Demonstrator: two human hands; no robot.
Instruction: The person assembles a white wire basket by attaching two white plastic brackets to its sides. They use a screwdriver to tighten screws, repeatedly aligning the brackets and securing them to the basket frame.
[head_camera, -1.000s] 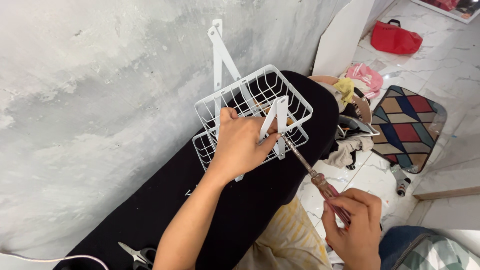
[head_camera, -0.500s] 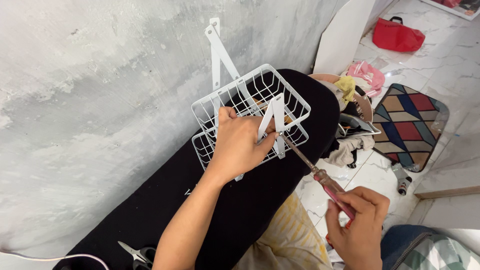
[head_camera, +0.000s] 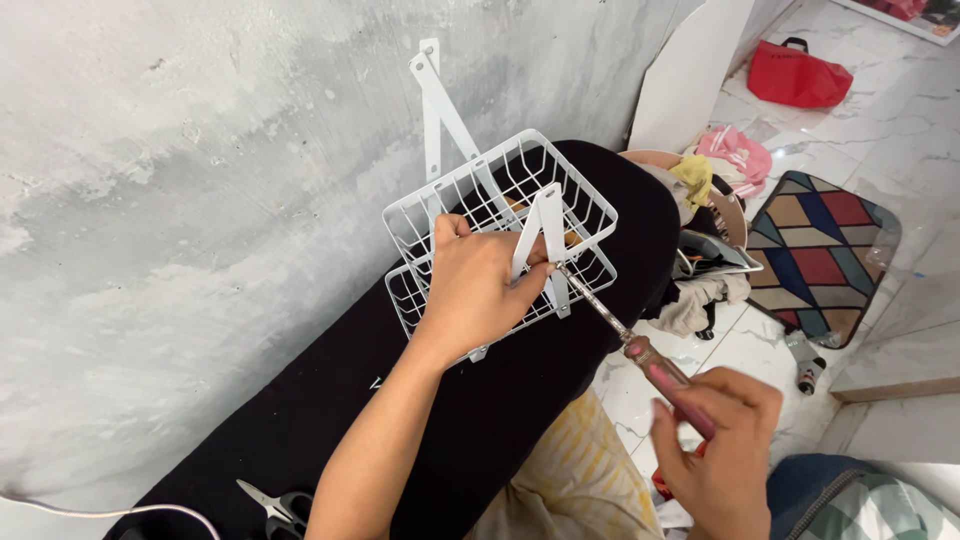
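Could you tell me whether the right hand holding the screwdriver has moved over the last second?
No, hardly: the right hand still grips the screwdriver just right of the black board, tip at the white wire basket.

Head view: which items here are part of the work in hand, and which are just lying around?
In use: white wire basket, its white bracket, screwdriver, left hand, right hand.

Lying about: scissors, red bag, patterned mat, clothes pile.
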